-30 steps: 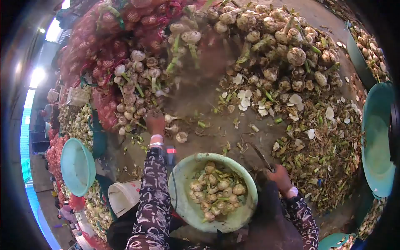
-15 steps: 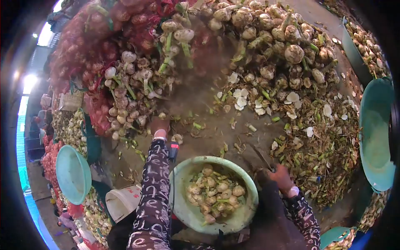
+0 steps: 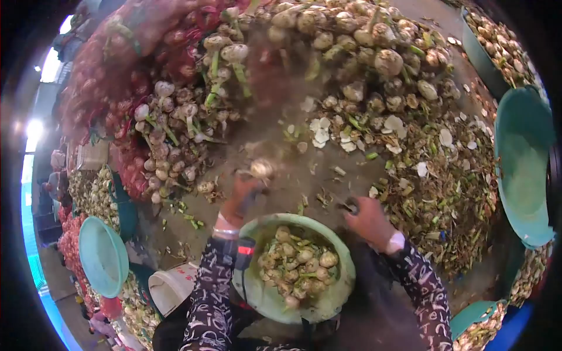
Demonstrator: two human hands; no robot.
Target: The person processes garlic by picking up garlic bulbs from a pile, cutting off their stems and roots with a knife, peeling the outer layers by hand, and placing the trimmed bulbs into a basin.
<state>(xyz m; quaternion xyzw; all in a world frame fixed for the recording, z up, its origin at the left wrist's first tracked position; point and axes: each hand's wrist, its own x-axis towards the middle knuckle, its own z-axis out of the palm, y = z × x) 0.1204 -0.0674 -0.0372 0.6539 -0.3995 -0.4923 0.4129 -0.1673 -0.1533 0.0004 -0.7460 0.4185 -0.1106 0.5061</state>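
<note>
My left hand (image 3: pixel 241 194) is closed round a garlic bulb (image 3: pixel 261 168), held above the floor just beyond the basin's rim. To its right, my right hand (image 3: pixel 366 219) grips a knife (image 3: pixel 348 206) by the handle, its blade short and blurred from this angle. Below and between the hands, a pale green basin (image 3: pixel 343 292) holds several trimmed garlic bulbs (image 3: pixel 293 263). A pile of untrimmed garlic with stems (image 3: pixel 167 131) lies beyond my left hand.
Red mesh sacks (image 3: pixel 105 76) rise at upper left, and a larger garlic heap (image 3: pixel 386 61) stands at the top. Cut stems and peelings (image 3: pixel 439 199) cover the right side. Green tubs (image 3: pixel 524 169) edge the right; a teal basin (image 3: pixel 103 257) and white bucket (image 3: pixel 171 288) stand left.
My left hand has come back from the garlic pile with a bulb raised in it. My right hand has moved up and left with the knife. The view has shifted slightly.
</note>
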